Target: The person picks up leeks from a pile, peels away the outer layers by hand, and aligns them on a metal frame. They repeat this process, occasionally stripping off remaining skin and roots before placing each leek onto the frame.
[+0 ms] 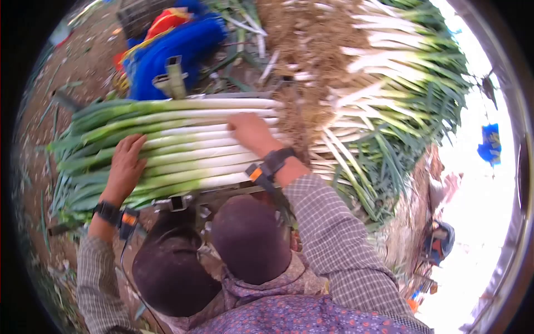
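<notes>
A row of leeks lies side by side on a metal stand, white stems to the right and green leaves to the left. My left hand rests on the green part, fingers stretched out over the leeks. Farther right, my right hand is on the white stems, its fingers curled in around a leek; the fingertips are hidden. Both wrists carry dark straps with small orange-marked devices.
A big heap of leeks with brown roots lies to the right. Blue sacking and a grey crate are beyond the stand. A metal post rises at its far edge. My knees are close below.
</notes>
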Motion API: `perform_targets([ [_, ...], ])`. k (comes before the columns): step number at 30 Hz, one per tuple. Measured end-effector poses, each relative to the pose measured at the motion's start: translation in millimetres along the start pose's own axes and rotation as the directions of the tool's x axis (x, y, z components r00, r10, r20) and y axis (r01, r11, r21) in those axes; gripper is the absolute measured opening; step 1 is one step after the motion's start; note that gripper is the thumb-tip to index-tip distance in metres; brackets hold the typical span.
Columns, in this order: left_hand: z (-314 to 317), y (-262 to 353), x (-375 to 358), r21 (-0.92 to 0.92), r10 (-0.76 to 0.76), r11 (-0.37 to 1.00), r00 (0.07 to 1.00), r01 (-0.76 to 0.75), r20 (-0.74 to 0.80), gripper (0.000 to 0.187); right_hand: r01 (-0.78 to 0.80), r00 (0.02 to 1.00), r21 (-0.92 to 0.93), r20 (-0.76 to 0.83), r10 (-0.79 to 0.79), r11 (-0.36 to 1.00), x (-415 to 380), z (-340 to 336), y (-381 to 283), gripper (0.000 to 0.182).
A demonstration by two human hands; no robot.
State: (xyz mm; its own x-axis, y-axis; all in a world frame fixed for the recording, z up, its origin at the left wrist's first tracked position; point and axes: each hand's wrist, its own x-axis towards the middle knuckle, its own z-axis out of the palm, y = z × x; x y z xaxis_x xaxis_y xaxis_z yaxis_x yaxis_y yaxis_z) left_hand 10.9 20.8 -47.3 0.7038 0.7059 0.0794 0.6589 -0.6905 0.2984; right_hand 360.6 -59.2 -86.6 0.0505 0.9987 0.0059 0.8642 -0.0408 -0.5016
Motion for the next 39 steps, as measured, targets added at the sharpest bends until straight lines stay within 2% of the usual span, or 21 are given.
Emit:
perform_targets([
  [3, 4.2, 0.3, -3.6, 0.058, 0.004, 0.998, 0.999, -0.006, 0.041, 0.052, -0.004, 0.999, -0.156, -0.038, -0.002, 0.988, -5.0, -1.2, -4.8, 0.012],
  [4, 0.2, 1.3, 0.5, -0.004, -0.023, 1.000, 0.996, 0.024, 0.085, 0.051, 0.001, 0.999, -0.197, -0.038, -0.008, 0.981, -4.4, -5.8, -2.1, 0.013],
  [5, -3.4, 1.1, 2.1, -0.055, -0.034, 0.998, 0.995, 0.039, 0.099, 0.051, -0.002, 1.000, 0.080, -0.001, 0.002, 0.997, -5.8, -26.0, -1.0, 0.014],
  [6, -3.7, 2.0, 1.2, -0.056, -0.030, 0.998, 0.996, 0.035, 0.089, 0.051, -0.010, 0.999, 0.354, 0.039, -0.004, 0.935, -9.2, -50.0, 5.4, 0.014],
  [7, -3.1, 2.5, 0.6, -0.058, -0.027, 0.998, 0.996, 0.032, 0.082, 0.052, -0.029, 0.997, 0.600, 0.076, -0.021, 0.800, -16.9, -79.4, 7.5, 0.015],
  [9, -4.6, 5.4, 2.6, -0.061, -0.037, 0.997, 0.995, 0.042, 0.096, 0.052, -0.151, 0.967, 0.717, -0.036, 0.253, 0.680, -56.9, -149.2, 23.8, 0.019],
  [10, -4.5, 6.4, 4.1, -0.061, -0.040, 0.997, 0.994, 0.047, 0.102, 0.052, -0.239, 0.904, 0.670, -0.111, 0.413, 0.703, -75.5, -167.7, 56.8, 0.019],
  [11, -2.7, 3.7, 5.2, -0.062, -0.034, 0.997, 0.994, 0.040, 0.103, 0.052, -0.213, 0.771, 0.826, -0.186, 0.609, 0.521, -99.9, -174.5, 93.2, 0.020],
  [13, 4.3, -7.2, 5.9, -0.065, -0.016, 0.998, 0.995, 0.023, 0.103, 0.053, 0.010, 0.601, 0.990, -0.119, 0.790, 0.142, -154.7, -146.9, 208.8, 0.021],
  [14, 5.5, -11.0, 6.1, -0.082, -0.002, 0.997, 0.994, 0.011, 0.107, 0.054, 0.062, 0.499, 0.998, -0.052, 0.865, 0.025, -179.3, -128.4, 251.9, 0.027],
  [17, 4.6, -14.9, 5.4, -0.092, -0.028, 0.995, 0.987, 0.044, 0.161, 0.058, -0.102, 0.265, 0.981, 0.189, 0.945, -0.168, -210.4, -68.4, 278.7, 0.046],
  [19, 7.3, -24.0, 2.8, -0.047, -0.051, 0.997, 0.976, 0.062, 0.213, 0.059, -0.099, 0.244, 0.966, 0.257, 0.935, -0.239, -198.1, -21.2, 304.4, 0.059],
  [21, 5.7, -24.4, 3.0, -0.030, -0.080, 0.996, 0.967, 0.090, 0.241, 0.059, 0.019, 0.282, 0.953, 0.284, 0.916, -0.301, -186.8, 27.0, 368.3, 0.066],
  [23, -0.6, -13.5, 7.9, -0.068, -0.107, 0.989, 0.957, 0.130, 0.270, 0.058, -0.025, 0.135, 0.973, 0.231, 0.964, -0.229, -168.9, 26.8, 376.8, 0.067],
  [25, -2.0, -6.5, 10.3, -0.090, -0.122, 0.984, 0.950, 0.154, 0.288, 0.058, -0.121, -0.005, 0.958, 0.261, 0.965, -0.259, -161.9, 23.1, 384.8, 0.073],
  [26, -2.6, -5.9, 10.7, -0.091, -0.122, 0.984, 0.950, 0.154, 0.289, 0.058, -0.114, -0.084, 0.962, 0.238, 0.968, -0.247, -156.0, 23.8, 385.5, 0.078],
  [29, -6.1, -3.4, 10.2, -0.102, -0.132, 0.981, 0.948, 0.168, 0.290, 0.056, -0.027, -0.125, 0.968, 0.243, 0.962, -0.248, -154.3, 10.1, 375.9, 0.065],
  [30, -5.7, -4.0, 9.2, -0.096, -0.129, 0.982, 0.950, 0.162, 0.285, 0.056, 0.001, -0.097, 0.964, 0.265, 0.959, -0.266, -161.7, -13.3, 337.2, 0.059],
  [32, -3.8, -5.4, 7.7, -0.096, -0.115, 0.985, 0.955, 0.146, 0.275, 0.055, 0.102, -0.064, 0.966, 0.246, 0.967, -0.239, -196.7, -8.9, 337.8, 0.049],
  [36, 1.4, -13.3, 6.3, -0.129, -0.060, 0.987, 0.969, 0.093, 0.238, 0.054, 0.394, 0.072, 0.887, 0.231, 0.970, -0.240, -309.3, -7.7, 313.8, 0.031],
  [39, 5.0, -16.1, 6.2, -0.135, -0.030, 0.989, 0.978, 0.059, 0.205, 0.055, 0.502, 0.168, 0.843, 0.122, 0.978, -0.191, -353.9, -31.4, 274.9, 0.017],
])
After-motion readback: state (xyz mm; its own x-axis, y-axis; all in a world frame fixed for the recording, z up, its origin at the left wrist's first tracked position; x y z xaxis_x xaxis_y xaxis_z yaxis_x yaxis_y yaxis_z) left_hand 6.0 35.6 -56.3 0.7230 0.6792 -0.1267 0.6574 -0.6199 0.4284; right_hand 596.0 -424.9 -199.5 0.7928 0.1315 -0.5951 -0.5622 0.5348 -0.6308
